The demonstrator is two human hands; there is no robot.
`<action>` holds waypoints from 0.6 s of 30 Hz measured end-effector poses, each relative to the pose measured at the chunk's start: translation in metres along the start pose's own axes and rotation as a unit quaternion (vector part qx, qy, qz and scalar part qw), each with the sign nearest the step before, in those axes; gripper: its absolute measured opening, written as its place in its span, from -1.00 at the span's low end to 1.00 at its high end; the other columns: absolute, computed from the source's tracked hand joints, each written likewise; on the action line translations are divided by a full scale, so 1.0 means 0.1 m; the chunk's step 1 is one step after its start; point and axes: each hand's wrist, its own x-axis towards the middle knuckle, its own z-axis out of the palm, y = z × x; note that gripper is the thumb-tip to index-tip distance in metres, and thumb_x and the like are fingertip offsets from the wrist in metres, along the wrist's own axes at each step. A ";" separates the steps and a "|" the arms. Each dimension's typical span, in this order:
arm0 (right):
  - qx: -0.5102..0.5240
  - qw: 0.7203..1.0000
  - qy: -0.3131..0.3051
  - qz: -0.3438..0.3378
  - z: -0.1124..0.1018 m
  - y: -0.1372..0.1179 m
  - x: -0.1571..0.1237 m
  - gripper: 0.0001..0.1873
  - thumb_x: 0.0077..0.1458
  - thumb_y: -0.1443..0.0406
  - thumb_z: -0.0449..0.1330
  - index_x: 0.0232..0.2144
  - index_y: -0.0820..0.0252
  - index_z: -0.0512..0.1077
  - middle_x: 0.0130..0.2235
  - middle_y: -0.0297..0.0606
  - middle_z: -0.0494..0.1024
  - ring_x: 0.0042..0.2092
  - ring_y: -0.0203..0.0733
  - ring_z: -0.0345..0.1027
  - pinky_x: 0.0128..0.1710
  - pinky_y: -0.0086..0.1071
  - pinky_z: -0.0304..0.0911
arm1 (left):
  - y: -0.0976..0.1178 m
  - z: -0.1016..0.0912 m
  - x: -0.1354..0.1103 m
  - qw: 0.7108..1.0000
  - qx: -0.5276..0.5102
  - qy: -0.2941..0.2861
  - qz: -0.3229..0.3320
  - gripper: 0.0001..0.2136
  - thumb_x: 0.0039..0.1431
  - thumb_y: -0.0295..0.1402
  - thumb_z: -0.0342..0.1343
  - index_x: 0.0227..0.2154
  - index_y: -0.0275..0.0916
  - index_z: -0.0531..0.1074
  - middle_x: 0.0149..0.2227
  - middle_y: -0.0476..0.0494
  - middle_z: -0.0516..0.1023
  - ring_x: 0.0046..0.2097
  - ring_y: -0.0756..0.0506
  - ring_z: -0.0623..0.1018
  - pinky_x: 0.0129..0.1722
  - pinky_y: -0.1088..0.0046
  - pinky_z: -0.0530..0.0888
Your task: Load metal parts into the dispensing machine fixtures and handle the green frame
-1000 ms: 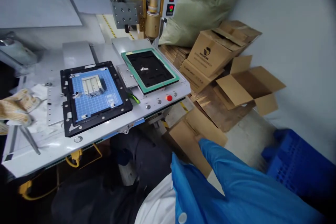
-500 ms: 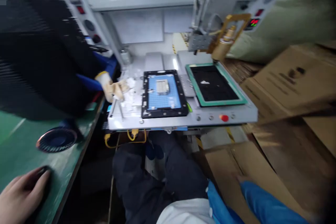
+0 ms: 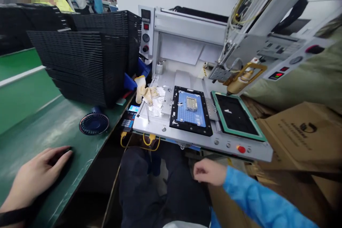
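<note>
Green bench [image 3: 40, 128] beside a grey machine table [image 3: 187, 139].

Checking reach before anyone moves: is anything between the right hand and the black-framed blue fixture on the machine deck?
The right hand is low, over the lap, below the deck's front edge. That edge lies between it and the blue fixture; nothing else visible does.

Bright, even overhead light fills the scene, with soft shadows under the machine bed [image 3: 203, 142]. Edges bend outward and corners darken; the right side is slightly blurred.
</note>
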 end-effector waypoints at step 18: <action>-0.356 0.893 0.264 -0.071 -2.45 -0.85 1.40 -0.51 -0.18 0.12 0.50 -0.30 0.17 0.37 -0.26 -0.31 0.55 -0.25 -0.21 0.35 -0.30 -0.37 0.14 | -0.37 0.43 0.46 0.995 -0.049 0.073 0.041 -0.65 0.30 0.03 0.03 -0.09 0.01 0.60 -0.04 0.07 0.67 -0.03 -0.18 0.66 -0.03 0.34 0.56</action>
